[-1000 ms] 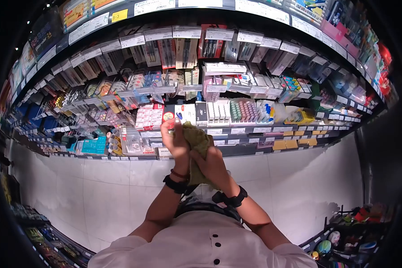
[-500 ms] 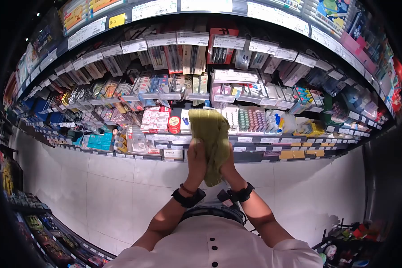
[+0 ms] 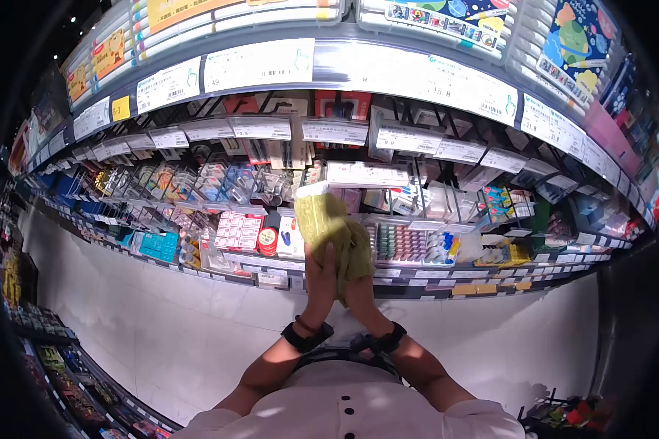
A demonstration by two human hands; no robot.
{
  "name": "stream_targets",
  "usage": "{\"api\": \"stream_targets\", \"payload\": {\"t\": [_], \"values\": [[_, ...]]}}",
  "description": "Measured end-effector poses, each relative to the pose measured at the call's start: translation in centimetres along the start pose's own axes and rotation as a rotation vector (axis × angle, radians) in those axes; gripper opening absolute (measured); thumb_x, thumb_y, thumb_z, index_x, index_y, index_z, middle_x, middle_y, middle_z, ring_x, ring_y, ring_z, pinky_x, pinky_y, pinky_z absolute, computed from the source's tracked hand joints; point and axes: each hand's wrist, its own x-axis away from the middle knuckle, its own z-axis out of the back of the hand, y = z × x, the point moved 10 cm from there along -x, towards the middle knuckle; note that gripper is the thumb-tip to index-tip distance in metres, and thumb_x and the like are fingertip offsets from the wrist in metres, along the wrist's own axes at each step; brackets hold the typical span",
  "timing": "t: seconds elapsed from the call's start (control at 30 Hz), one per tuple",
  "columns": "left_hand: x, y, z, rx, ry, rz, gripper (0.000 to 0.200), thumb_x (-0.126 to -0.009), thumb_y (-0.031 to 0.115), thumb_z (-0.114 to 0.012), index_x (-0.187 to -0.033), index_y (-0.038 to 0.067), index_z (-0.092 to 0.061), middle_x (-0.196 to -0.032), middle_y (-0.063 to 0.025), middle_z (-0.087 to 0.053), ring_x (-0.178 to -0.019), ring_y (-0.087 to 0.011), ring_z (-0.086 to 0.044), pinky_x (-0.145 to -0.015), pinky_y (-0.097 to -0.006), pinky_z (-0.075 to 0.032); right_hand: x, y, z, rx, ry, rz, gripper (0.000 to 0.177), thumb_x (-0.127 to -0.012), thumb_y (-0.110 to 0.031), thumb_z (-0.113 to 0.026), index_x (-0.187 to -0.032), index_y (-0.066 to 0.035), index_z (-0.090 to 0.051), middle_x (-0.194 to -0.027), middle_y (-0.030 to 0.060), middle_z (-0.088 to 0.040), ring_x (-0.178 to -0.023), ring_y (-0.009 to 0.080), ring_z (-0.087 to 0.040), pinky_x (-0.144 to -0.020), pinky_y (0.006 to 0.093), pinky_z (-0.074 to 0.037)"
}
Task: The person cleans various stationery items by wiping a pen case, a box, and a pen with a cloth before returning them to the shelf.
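You hold a cloth (image 3: 324, 218) up before a stationery shelf (image 3: 417, 77), both hands pressed together on its lower end. Your left hand (image 3: 319, 282) lies with fingers nearly straight along the cloth, clamping it against your right hand (image 3: 360, 293), whose fingers curl into the folds from behind. The cloth's top stands in front of the middle row, just beside a white box (image 3: 291, 238). To its right, a clear tray (image 3: 399, 244) holds rows of coloured pieces, too small to identify. To the left, a red tin (image 3: 269, 240) stands beside red-and-white packs (image 3: 238, 232); teal boxes (image 3: 157, 246) sit farther left. Hanging packets (image 3: 220, 179) fill the hooks above.
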Motion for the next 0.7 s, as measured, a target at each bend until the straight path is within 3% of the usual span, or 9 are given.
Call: {"api": "stream_targets", "payload": {"t": [0.03, 0.1, 0.23, 0.33, 0.4, 0.47, 0.53, 0.57, 0.7], "values": [[0.1, -0.1, -0.8, -0.040, 0.030, -0.049, 0.038, -0.090, 0.019, -0.044, -0.121, 0.000, -0.034, -0.108, -0.0148, -0.052, -0.097, -0.0229, -0.053, -0.081, -0.0337, -0.042, -0.9, -0.7, 1.0, 0.012, 0.026, 0.055, 0.038, -0.088, -0.014, -0.043, -0.124, -0.001, -0.037, -0.119, 0.0144, -0.045, -0.109, 0.0217, -0.046, -0.090, 0.0319, -0.039], [-0.6, 0.9, -2.4, -0.211, 0.040, -0.206, 0.041, -0.090, 0.020, -0.044, -0.123, -0.001, -0.032, -0.103, -0.0159, -0.055, -0.095, -0.0261, -0.054, -0.080, -0.0381, -0.043, -2.7, 1.5, 2.5, -0.110, 0.027, -0.035, 0.041, -0.089, -0.017, -0.043, -0.125, -0.001, -0.035, -0.122, 0.0149, -0.043, -0.110, 0.0221, -0.046, -0.091, 0.0319, -0.038], [-2.0, 1.7, -5.1, -0.359, -0.128, -0.130, 0.039, -0.090, 0.017, -0.042, -0.124, -0.001, -0.032, -0.103, -0.0215, -0.054, -0.095, -0.0283, -0.056, -0.077, -0.0340, -0.044, -4.9, 5.0, 4.0, -0.336, 0.002, -0.346, 0.036, -0.089, -0.020, -0.042, -0.120, -0.001, -0.042, -0.115, 0.0151, -0.049, -0.109, 0.0204, -0.047, -0.090, 0.0319, -0.038], [-2.4, 2.5, -5.6, -0.286, -0.226, -0.186, 0.036, -0.089, 0.013, -0.043, -0.120, -0.001, -0.035, -0.094, -0.0237, -0.058, -0.088, -0.0312, -0.060, -0.070, -0.0340, -0.045, -6.0, 1.2, 6.2, 0.348, -0.334, -0.496, 0.030, -0.089, -0.019, -0.043, -0.111, -0.002, -0.050, -0.099, 0.0122, -0.058, -0.097, 0.0164, -0.053, -0.082, 0.0314, -0.043], [-2.2, 2.3, -5.4, -0.363, -0.260, -0.193, 0.034, -0.088, 0.011, -0.043, -0.119, -0.001, -0.037, -0.089, -0.0244, -0.059, -0.085, -0.0330, -0.061, -0.066, -0.0328, -0.046, -7.6, 1.9, 10.7, 0.551, -0.133, -0.049, 0.022, -0.087, -0.011, -0.044, -0.101, 0.000, -0.055, -0.080, 0.0066, -0.060, -0.073, 0.0099, -0.054, -0.063, 0.0261, -0.043], [-2.1, 3.1, -5.5, -0.441, -0.265, -0.223, 0.030, -0.085, 0.008, -0.045, -0.114, -0.002, -0.043, -0.085, -0.0246, -0.059, -0.081, -0.0388, -0.059, -0.064, -0.0352, -0.046, -8.0, -3.5, 14.1, 0.276, 0.201, 0.002, 0.020, -0.085, -0.005, -0.043, -0.099, 0.001, -0.056, -0.073, 0.0030, -0.058, -0.059, 0.0064, -0.051, -0.053, 0.0220, -0.039], [-1.6, 4.5, -6.3, -0.535, -0.294, -0.371, 0.027, -0.084, 0.007, -0.046, -0.109, -0.003, -0.048, -0.084, -0.0248, -0.059, -0.080, -0.0404, -0.058, -0.063, -0.0359, -0.046, -7.7, -6.7, 14.0, 0.275, 0.289, 0.099, 0.019, -0.088, -0.010, -0.043, -0.097, 0.001, -0.056, -0.072, 0.0010, -0.054, -0.061, 0.0054, -0.046, -0.055, 0.0196, -0.037], [-1.7, 4.1, -6.5, -0.544, -0.333, -0.336, 0.025, -0.084, 0.007, -0.046, -0.106, -0.003, -0.050, -0.083, -0.0248, -0.058, -0.079, -0.0408, -0.057, -0.063, -0.0364, -0.046, -7.3, -8.0, 14.1, 0.276, 0.340, 0.147, 0.019, -0.090, -0.012, -0.043, -0.096, 0.001, -0.055, -0.071, 0.0001, -0.052, -0.061, 0.0048, -0.044, -0.056, 0.0184, -0.035], [-1.7, 3.9, -7.4, -0.583, -0.443, -0.285, 0.022, -0.083, 0.010, -0.046, -0.098, -0.004, -0.054, -0.077, -0.0243, -0.057, -0.074, -0.0406, -0.056, -0.060, -0.0381, -0.045, -6.5, -7.1, 13.2, 0.085, 0.287, -0.038, 0.021, -0.091, -0.018, -0.043, -0.097, -0.001, -0.053, -0.069, 0.0007, -0.048, -0.064, 0.0071, -0.039, -0.059, 0.0231, -0.035]]}}
